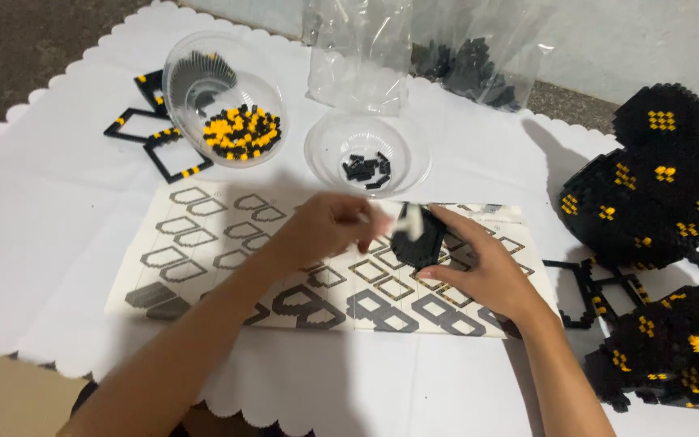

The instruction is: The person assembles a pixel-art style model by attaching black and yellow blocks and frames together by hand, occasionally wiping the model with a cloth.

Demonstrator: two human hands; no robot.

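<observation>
We see the right hand (479, 263) holding a small black brick assembly (417, 241), its fingers (446, 222) curled over the top of the piece and the thumb under it, so they pinch the block between them. The left hand (329, 226) sits just left of those fingers, blurred; its fingertips (370, 231) are drawn together toward the assembly, but we cannot tell whether they grip a brick or touch the piece.

Both hands hover over a printed instruction sheet (204, 243) that lies on a white scalloped cloth (42, 202). Just beyond the fingertips stands a clear bowl (367, 154) with a few black bricks. Farther left of them, a tilted clear bowl (224, 101) holds yellow and black bricks, with flat black frames (151, 137) beside it. Well beyond the fingers stand 2 clear plastic bags (414, 48). To the right of the right hand's fingers rise large black and yellow brick builds (657, 186), with more black frame pieces (600, 291) near the wrist.
</observation>
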